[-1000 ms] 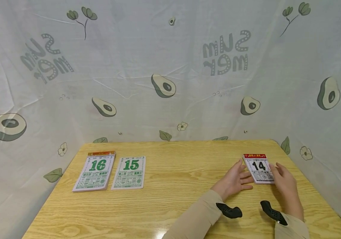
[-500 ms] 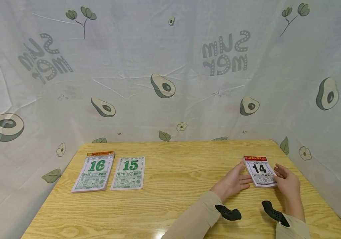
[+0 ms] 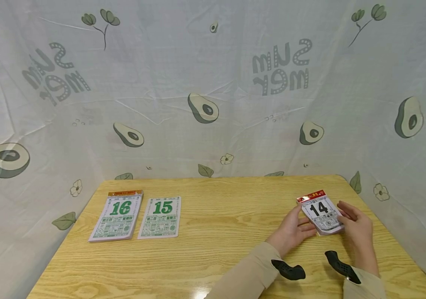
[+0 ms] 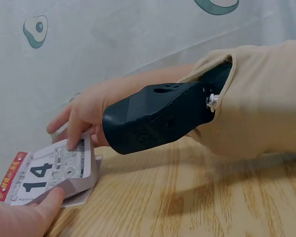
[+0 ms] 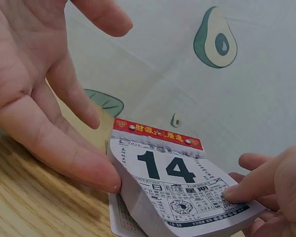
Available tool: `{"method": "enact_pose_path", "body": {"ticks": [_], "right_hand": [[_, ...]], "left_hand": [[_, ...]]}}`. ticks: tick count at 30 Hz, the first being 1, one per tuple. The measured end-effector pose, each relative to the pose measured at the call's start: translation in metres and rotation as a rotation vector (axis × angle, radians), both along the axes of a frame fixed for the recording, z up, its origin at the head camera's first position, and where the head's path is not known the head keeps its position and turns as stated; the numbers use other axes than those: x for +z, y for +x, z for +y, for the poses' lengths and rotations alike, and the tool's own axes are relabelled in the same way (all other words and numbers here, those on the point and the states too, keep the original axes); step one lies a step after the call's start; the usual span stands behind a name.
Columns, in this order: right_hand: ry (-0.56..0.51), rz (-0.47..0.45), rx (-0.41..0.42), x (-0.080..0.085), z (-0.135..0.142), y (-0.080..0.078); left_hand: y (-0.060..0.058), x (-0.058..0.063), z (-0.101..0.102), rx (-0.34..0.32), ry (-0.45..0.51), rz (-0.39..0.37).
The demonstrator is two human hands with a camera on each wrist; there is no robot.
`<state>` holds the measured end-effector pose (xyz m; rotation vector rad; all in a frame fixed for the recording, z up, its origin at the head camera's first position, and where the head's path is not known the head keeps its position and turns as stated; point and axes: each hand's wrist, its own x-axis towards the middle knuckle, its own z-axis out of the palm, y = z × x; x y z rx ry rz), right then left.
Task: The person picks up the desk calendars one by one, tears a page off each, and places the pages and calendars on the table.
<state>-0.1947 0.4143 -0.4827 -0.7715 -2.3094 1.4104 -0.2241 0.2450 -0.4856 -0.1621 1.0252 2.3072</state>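
A small tear-off calendar (image 3: 319, 212) with a red header and a black 14 is at the right of the table, tilted with its header toward the upper left. My right hand (image 3: 358, 227) pinches its right edge, thumb on the printed page and fingers underneath. In the right wrist view the page block (image 5: 180, 185) bows along its lower end, and part of a backing shows below it. My left hand (image 3: 289, 230) has its fingers stretched out, with a fingertip (image 5: 111, 180) against the calendar's left side.
At the left of the wooden table (image 3: 213, 257) lies a thicker calendar (image 3: 117, 222) with a green 16. Beside it is a loose calendar sheet (image 3: 159, 220) with a green 15. A white avocado-print cloth (image 3: 213, 141) hangs around the back and sides.
The 14 calendar has first slid a little toward me, then turned counterclockwise, its header moving left. My right hand has shifted along its edge with it; my left hand stays nearly in place.
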Motion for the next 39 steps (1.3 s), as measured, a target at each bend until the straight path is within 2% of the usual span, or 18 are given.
{"method": "enact_pose_path", "body": {"ticks": [3, 11, 15, 23, 30, 33, 36, 39], "right_hand": [[-0.036, 0.038, 0.01, 0.001, -0.002, 0.0], [-0.261, 0.163, 0.017, 0.009, -0.006, 0.004], [-0.328, 0.217, 0.026, 0.012, -0.007, 0.005], [-0.378, 0.318, 0.074, 0.012, -0.007, 0.004], [-0.492, 0.383, 0.047, 0.015, -0.01, 0.005], [-0.502, 0.413, 0.049, 0.016, -0.012, 0.004], [-0.492, 0.432, 0.054, 0.019, -0.016, 0.002], [-0.461, 0.431, 0.057, 0.023, -0.021, 0.001]], "left_hand": [[0.0, 0.0, 0.0, 0.019, 0.016, -0.026], [-0.004, -0.004, -0.002, 0.005, 0.063, -0.095], [-0.006, -0.006, -0.006, -0.013, 0.058, -0.092], [-0.01, -0.005, -0.012, -0.065, -0.006, -0.011], [-0.016, 0.0, -0.02, -0.086, -0.064, 0.133], [-0.017, 0.002, -0.022, -0.1, -0.089, 0.179], [-0.017, 0.003, -0.024, -0.089, -0.127, 0.204], [-0.017, 0.003, -0.025, -0.046, -0.172, 0.213]]}}
